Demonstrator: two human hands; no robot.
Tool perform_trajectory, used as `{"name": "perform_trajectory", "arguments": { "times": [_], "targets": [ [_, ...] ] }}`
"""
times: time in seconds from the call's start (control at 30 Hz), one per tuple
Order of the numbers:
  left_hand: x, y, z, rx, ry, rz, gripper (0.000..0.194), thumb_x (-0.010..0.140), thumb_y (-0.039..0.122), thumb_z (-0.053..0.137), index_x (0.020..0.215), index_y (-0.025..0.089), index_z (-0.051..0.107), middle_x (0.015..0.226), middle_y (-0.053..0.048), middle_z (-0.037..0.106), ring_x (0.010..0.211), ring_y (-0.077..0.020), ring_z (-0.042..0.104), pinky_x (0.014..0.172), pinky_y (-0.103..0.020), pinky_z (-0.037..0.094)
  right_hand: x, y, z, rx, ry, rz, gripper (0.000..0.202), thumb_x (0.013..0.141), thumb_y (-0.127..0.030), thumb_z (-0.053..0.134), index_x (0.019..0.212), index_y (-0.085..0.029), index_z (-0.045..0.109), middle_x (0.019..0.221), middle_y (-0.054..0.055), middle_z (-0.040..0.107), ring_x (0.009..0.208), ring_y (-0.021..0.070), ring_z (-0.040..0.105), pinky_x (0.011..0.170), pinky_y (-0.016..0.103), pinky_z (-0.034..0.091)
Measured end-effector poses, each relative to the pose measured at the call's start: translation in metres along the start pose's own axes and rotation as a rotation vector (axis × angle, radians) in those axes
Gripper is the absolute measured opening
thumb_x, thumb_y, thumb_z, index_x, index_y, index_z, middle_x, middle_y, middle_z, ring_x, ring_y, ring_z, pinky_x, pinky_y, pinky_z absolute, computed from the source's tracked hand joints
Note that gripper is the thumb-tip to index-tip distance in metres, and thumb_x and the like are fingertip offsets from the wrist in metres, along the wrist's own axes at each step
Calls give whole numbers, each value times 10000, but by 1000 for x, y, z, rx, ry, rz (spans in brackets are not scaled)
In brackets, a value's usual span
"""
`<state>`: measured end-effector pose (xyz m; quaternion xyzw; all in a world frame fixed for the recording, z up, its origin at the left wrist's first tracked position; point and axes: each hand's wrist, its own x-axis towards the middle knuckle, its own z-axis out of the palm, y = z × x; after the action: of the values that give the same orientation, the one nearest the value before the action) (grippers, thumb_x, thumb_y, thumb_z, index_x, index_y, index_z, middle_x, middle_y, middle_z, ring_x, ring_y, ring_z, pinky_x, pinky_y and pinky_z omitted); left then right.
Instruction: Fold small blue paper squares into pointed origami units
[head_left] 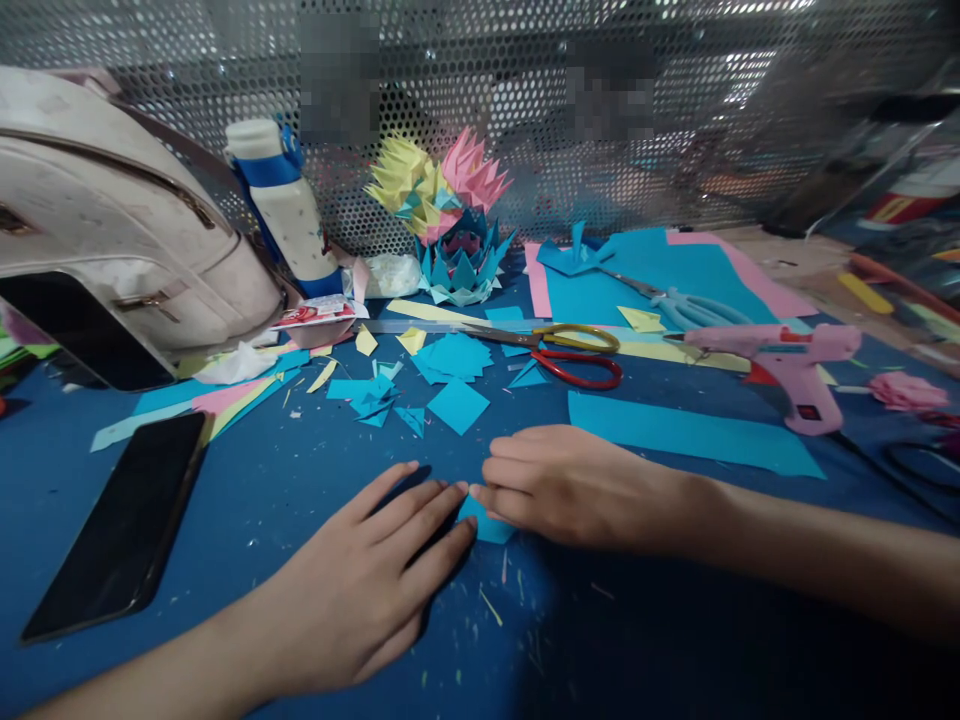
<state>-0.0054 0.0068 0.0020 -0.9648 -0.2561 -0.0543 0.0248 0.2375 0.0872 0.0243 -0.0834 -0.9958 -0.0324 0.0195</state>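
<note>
A small blue piece of paper [491, 525] lies on the blue table between my hands, partly covered by my fingers. My left hand [390, 555] is spread out, its fingertips touching the paper's left edge. My right hand [566, 490] is curled, thumb and fingers pressed together at the paper's top edge. Just beyond them lie a blue paper square [459, 405], a pile of blue squares [452, 358] and several folded blue pieces [367, 398]. A long blue paper strip [690, 435] lies beyond my right forearm.
Scissors with yellow and red handles [577, 350] lie past the squares. A pink glue gun [795, 365] and light-blue scissors [697, 308] are at right. Folded paper flowers [465, 255] and a bottle [289, 215] stand behind. Phones [124, 525] and a backpack [142, 240] are left.
</note>
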Motion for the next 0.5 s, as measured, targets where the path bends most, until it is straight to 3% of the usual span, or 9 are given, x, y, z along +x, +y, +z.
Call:
{"name": "perform_trajectory", "arguments": {
  "times": [0.3, 0.5],
  "targets": [
    [1, 0, -2, 20, 29, 97, 463, 992, 234, 399, 1427, 88, 456, 1478, -123, 479, 1348, -285, 441, 1216, -513, 149, -2, -6, 2, -33, 22, 35, 218, 979, -156, 528, 780, -160, 620, 769, 29, 573, 729, 174, 458, 595, 308, 295],
    [1, -1, -2, -18, 10, 92, 463, 998, 232, 393, 1438, 97, 440, 1494, -115, 462, 1357, -274, 433, 1217, -497, 165, -3, -6, 1, -51, 44, 23, 205, 972, -146, 530, 787, -157, 617, 775, 27, 573, 727, 172, 470, 599, 313, 311]
  ]
}}
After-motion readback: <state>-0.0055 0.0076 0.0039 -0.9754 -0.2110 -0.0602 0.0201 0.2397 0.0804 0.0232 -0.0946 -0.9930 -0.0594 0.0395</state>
